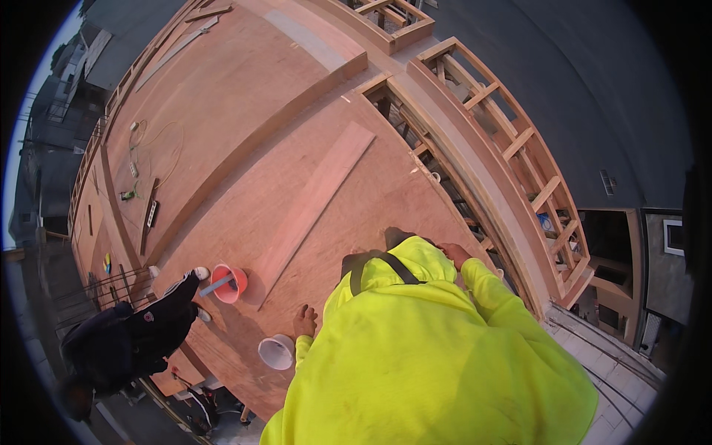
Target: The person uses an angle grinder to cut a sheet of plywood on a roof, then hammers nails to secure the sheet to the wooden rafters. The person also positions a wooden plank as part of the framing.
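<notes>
My left hand (pixel 305 322) hangs beside my yellow hooded top (pixel 423 341), fingers loosely apart with nothing visible in them. Close by, a white bucket (pixel 277 351) sits on the reddish plywood deck (pixel 245 215). At the right edge of the yellow cloth is my right hand (pixel 454 254), near a dark strap (pixel 400 268); its fingertips are partly hidden, and I cannot make out any hold. Dark shapes beyond the cloth may be my footwear.
A co-worker in dark clothes (pixel 133 334) stands at left near a red bucket (pixel 227 284). A long board (pixel 319 204) lies across the deck. Timber-framed openings (pixel 512 141) run along the right. A power strip (pixel 153 214) and cable lie at far left.
</notes>
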`<action>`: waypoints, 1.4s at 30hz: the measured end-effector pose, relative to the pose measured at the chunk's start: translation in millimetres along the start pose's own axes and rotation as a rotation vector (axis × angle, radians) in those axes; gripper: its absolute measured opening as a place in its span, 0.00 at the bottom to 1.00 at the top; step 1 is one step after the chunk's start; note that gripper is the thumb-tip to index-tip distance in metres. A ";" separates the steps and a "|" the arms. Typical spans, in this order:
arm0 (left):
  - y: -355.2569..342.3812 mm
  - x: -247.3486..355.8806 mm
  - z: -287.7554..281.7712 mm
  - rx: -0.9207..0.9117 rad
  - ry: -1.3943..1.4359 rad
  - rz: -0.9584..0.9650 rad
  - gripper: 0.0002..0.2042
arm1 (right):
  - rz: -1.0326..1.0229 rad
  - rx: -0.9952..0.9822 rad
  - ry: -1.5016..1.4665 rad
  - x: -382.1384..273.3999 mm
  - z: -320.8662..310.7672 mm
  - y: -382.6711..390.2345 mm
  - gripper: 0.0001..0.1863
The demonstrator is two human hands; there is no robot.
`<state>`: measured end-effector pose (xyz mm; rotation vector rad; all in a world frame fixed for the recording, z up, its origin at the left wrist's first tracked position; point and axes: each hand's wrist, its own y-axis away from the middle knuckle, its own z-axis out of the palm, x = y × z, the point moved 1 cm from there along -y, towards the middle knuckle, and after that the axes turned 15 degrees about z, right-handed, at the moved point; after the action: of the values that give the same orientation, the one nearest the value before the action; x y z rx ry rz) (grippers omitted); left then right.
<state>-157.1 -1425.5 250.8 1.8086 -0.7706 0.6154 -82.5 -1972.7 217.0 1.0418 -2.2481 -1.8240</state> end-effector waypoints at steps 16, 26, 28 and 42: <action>-26.8 -35.6 -36.6 -0.087 -0.076 0.067 0.28 | 0.103 -0.044 -0.457 33.2 62.9 31.6 0.23; -20.7 -37.8 -48.0 -0.069 -0.063 0.041 0.28 | -0.004 0.060 -0.238 56.2 65.1 -7.0 0.26; -18.2 -41.3 -54.8 -0.053 -0.072 0.034 0.28 | 0.063 0.033 -0.231 6.4 57.7 31.2 0.27; -48.9 -103.1 -46.4 -0.107 0.017 -0.013 0.27 | -0.063 0.065 -0.191 54.8 65.6 -17.8 0.30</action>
<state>-191.6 -1346.4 162.8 1.7073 -0.7653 0.5694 -145.9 -1947.8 162.4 0.9985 -2.4222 -1.9665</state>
